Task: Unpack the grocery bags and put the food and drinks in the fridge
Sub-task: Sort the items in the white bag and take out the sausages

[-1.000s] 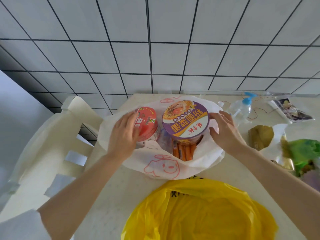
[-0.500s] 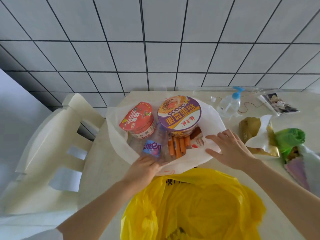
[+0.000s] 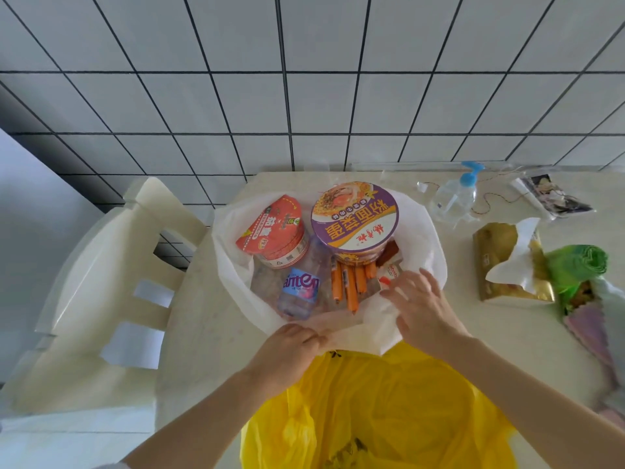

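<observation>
A wall of pale square tiles (image 3: 304,79) with dark grout lines rises behind a cream table (image 3: 209,333). A cream chair with a slatted back (image 3: 111,282) stands at the table's left edge. Soft, even daylight fills the room.

Both forearms are bare, with no watch, ring or bracelet showing. A pale edge at the left elbow may be a short sleeve (image 3: 111,466).
</observation>
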Tool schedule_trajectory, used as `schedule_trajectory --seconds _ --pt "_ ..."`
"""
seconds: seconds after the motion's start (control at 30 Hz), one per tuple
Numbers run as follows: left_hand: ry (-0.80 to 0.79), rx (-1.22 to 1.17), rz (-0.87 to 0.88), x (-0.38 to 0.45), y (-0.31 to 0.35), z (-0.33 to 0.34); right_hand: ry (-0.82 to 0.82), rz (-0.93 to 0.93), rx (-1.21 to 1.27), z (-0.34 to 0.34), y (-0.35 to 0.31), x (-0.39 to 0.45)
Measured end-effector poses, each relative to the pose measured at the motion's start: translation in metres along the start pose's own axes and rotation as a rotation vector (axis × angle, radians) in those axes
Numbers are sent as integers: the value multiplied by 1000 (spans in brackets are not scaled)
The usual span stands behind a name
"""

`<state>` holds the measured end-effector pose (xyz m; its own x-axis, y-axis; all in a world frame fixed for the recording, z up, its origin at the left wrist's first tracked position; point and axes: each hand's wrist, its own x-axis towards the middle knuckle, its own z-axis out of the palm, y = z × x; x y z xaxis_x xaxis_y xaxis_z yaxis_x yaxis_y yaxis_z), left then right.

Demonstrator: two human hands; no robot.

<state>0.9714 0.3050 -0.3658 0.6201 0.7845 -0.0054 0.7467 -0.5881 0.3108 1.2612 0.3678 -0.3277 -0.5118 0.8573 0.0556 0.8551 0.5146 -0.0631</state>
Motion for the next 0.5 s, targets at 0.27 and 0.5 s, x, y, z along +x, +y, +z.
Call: schedule_trajectory --seconds 0.27,0.5 --pt "-91 125 8 -10 -20 1 -237 48 78 10 24 -32" --pt "337 187 -362 -33 -63 -33 -13 495 446 -11 31 7"
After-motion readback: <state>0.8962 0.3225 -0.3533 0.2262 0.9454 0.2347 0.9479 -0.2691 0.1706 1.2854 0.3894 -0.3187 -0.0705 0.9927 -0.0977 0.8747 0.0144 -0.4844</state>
